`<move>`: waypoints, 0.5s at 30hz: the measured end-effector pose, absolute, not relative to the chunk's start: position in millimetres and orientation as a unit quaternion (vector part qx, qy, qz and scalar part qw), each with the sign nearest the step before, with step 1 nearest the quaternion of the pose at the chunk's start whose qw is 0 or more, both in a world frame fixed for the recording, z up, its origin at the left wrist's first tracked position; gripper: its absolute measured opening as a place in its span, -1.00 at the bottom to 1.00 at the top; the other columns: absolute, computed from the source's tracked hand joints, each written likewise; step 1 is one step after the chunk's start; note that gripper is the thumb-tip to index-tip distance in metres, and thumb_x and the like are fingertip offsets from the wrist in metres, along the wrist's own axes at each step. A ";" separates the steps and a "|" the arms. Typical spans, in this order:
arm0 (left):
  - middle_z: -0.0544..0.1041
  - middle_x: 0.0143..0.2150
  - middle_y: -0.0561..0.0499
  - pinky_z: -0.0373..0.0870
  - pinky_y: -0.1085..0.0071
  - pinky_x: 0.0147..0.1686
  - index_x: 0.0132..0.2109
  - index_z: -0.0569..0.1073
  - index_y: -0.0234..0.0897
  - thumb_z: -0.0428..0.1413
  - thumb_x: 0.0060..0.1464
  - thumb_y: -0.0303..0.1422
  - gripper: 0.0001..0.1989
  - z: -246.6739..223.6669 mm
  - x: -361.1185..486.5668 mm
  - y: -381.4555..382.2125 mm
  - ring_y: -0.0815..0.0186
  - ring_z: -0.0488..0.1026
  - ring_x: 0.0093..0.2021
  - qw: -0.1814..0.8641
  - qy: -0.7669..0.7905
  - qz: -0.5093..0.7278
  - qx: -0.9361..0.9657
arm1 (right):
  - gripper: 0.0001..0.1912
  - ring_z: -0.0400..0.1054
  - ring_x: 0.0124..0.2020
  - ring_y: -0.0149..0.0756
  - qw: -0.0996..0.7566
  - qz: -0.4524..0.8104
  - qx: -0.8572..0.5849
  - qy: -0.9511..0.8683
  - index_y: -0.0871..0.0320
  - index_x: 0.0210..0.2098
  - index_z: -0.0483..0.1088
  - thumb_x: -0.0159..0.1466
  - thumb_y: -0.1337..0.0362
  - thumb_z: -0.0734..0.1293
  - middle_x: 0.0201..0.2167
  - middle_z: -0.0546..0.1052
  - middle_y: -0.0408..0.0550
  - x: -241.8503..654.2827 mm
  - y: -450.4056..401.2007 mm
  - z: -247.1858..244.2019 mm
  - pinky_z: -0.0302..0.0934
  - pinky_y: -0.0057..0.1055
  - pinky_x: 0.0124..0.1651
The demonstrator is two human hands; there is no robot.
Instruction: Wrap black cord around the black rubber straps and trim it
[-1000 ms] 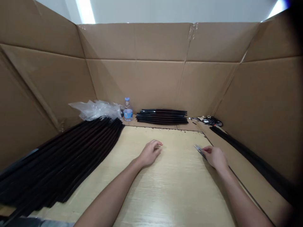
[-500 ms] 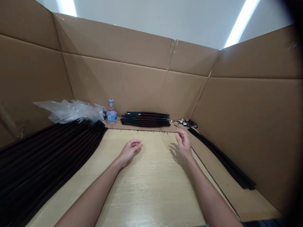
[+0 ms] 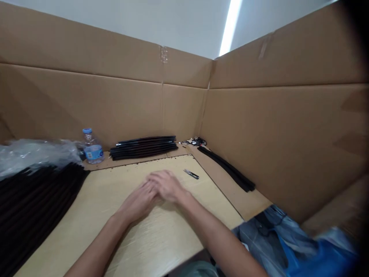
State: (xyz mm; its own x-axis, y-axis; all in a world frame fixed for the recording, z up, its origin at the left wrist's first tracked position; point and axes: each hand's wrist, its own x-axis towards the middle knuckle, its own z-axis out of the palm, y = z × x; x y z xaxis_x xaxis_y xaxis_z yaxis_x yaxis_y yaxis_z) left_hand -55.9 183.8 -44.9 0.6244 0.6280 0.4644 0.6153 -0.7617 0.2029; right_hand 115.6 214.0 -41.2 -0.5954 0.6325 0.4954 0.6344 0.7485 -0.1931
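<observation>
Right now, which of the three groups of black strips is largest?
The left group, beside the clear plastic; the back stack and the right strips are much smaller.

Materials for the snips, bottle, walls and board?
Snips: probably metal; silvery, bright tip, but the dark handle could be coated metal or plastic.
Bottle: likely plastic, clear and glossy; see-through sides.
Walls: cardboard, matte brown; straight fold creases.
Board: wood or wood-look laminate, slightly glossy; pale, streaky, reflecting light.

There are two hands point(image 3: 168, 185), one pair of snips point(image 3: 193, 175), one bottle point(image 3: 94, 153), and three groups of dark strips point(image 3: 144, 148); single strips cannot be counted.
</observation>
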 end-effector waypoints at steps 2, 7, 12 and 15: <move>0.32 0.24 -0.10 0.15 0.06 0.21 0.08 0.45 -0.18 -0.03 0.21 -0.32 -0.66 -33.5 -58.2 179.5 0.10 0.21 0.25 -0.062 0.330 0.297 0.894 | -0.58 0.34 0.04 -0.36 0.238 0.000 -0.472 -0.849 0.24 0.02 0.36 0.36 0.23 0.01 -0.05 0.48 0.09 136.3 218.2 -38.3 0.18 -0.31 0.19; 0.30 0.26 -0.11 0.23 0.14 0.16 0.23 0.30 -0.12 0.04 0.15 -0.23 -0.51 -22.9 -43.5 162.6 0.08 0.25 0.23 -0.071 0.234 0.257 0.935 | -0.64 0.18 0.20 -0.33 0.193 -0.069 -0.317 -0.926 0.22 -0.01 0.39 0.27 0.20 0.21 0.11 0.37 0.02 135.4 183.3 -48.7 0.07 -0.38 0.31; 0.52 0.04 -0.05 0.31 0.17 0.06 0.04 0.49 -0.09 -0.07 0.18 -0.20 -0.63 -37.7 -51.1 179.8 0.10 0.40 0.08 -0.054 0.226 0.260 0.937 | -0.70 0.22 0.15 -0.37 0.223 -0.180 -0.211 -0.934 0.14 -0.09 0.41 0.32 0.27 0.12 0.01 0.43 -0.09 154.6 124.0 -46.0 0.07 -0.36 0.30; 0.54 -0.02 -0.07 0.35 0.11 0.00 -0.13 0.55 -0.14 -0.10 0.19 -0.10 -0.61 -50.7 -73.7 204.6 0.08 0.45 -0.01 -0.073 0.359 0.244 0.898 | -0.75 0.18 0.17 -0.34 0.349 -0.173 -0.249 -0.887 0.12 -0.08 0.36 0.26 0.29 0.21 0.05 0.40 -0.10 215.1 88.1 -38.7 0.14 -0.34 0.24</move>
State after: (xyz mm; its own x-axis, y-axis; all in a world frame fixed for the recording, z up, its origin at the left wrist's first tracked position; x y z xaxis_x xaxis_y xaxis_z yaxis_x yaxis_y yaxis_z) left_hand -73.7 204.6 -50.7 0.6233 0.6083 0.4914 0.6797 -0.7321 0.0441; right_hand 215.1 88.1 -38.7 -0.6318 0.3214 0.7054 0.5631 0.8157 0.1327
